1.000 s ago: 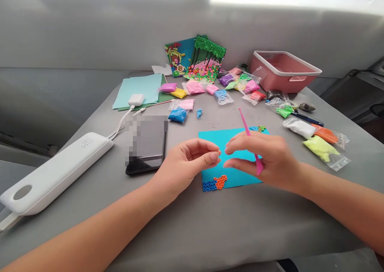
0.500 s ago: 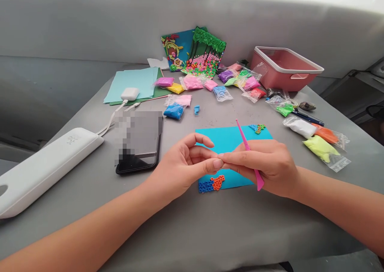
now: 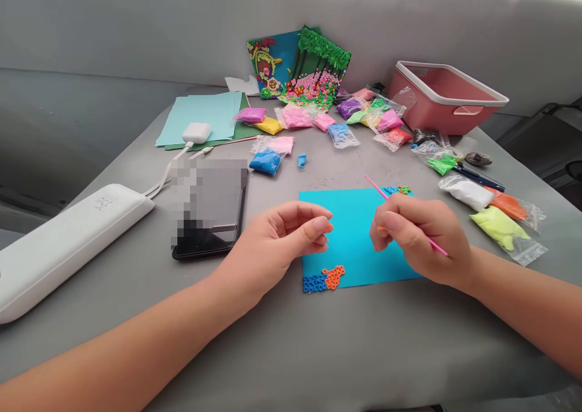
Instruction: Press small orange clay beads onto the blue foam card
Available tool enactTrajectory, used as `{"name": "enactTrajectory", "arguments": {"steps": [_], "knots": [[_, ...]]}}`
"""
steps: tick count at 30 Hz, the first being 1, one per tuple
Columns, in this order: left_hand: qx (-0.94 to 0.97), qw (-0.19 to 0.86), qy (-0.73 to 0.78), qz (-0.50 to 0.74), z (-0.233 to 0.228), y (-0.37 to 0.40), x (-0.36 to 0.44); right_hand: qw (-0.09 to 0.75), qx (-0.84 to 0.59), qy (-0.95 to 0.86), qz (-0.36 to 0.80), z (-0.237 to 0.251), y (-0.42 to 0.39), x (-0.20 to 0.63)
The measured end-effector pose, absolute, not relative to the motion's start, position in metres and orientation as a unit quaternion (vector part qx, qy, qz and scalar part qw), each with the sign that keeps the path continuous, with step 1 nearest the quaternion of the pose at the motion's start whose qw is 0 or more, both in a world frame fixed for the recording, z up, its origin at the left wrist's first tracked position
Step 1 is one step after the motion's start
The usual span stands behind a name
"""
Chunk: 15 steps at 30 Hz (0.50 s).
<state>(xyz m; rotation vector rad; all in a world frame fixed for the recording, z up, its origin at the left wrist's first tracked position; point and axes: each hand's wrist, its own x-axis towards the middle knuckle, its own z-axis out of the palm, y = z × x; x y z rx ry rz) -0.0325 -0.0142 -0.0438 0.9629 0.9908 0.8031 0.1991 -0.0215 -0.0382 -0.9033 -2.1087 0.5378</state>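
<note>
My left hand pinches a small bit of orange clay between thumb and fingertips, above the left part of a bright blue sheet. Over the sheet's right part, my right hand is closed around a thin pink modelling tool, its tip pointing up and left. A speck of orange also shows at the right fingertips. On the sheet's near left corner sit dark blue clay rings beside orange clay rings. The far right corner carries blue, green and orange rings, partly behind my right hand.
A phone and a white power bank with cables lie to the left. Several bagged clays, such as a blue one and a yellow-green one, lie behind and right. A pink basket and decorated pictures stand at the back.
My hands have come apart; the right one has moved right with the pink tool, which has tilted further over. The orange clay in my left fingers now shows. The view has shifted slightly.
</note>
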Motion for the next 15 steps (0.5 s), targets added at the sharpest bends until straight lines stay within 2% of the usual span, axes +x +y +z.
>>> {"name": "enactTrajectory", "arguments": {"steps": [6, 15], "knots": [[0.442, 0.694, 0.445, 0.354, -0.051, -0.010, -0.035, 0.340, -0.300, -0.885, 0.107, -0.043, -0.016, 0.199], [0.450, 0.682, 0.452, 0.359, -0.053, -0.007, -0.035, 0.314, -0.281, -0.902, 0.094, -0.050, -0.014, 0.194]]}}
